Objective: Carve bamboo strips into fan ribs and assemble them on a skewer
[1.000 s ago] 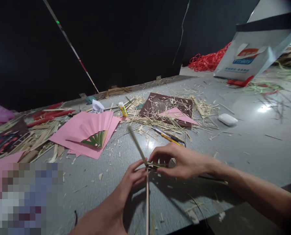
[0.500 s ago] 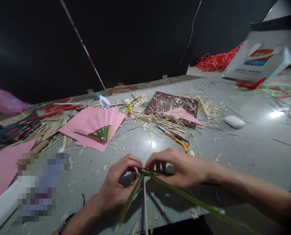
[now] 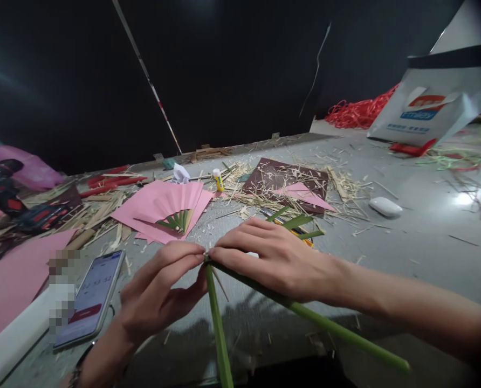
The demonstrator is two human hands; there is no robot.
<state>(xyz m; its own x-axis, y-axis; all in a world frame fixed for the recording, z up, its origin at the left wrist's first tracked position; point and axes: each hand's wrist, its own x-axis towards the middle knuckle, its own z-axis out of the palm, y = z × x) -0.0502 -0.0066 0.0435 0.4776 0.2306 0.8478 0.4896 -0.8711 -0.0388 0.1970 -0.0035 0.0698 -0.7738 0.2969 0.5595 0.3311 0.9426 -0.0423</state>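
Note:
My left hand [image 3: 159, 291] and my right hand [image 3: 270, 256] meet above the grey table [image 3: 406, 242], fingertips pinched together at one point. Between them they hold a bundle of green bamboo strips [image 3: 218, 323]. One strip runs down toward me, another [image 3: 329, 328] slants down to the right under my right forearm. Short green ends [image 3: 299, 221] stick out past the back of my right hand. Both hands are closed on the strips.
A pink folded paper fan [image 3: 171, 205] lies on pink sheets at left-centre. A phone [image 3: 93, 296] lies near the front left. Behind my hands are a yellow utility knife, a glue stick [image 3: 218, 180], a brown board [image 3: 283, 178] under straw scraps, a white case [image 3: 385, 206] and a white bag [image 3: 434, 102].
Both hands have lifted and drawn closer to me with the strips. The green strip ends now fan out behind my right hand. The view has shifted and the phone has come into sight.

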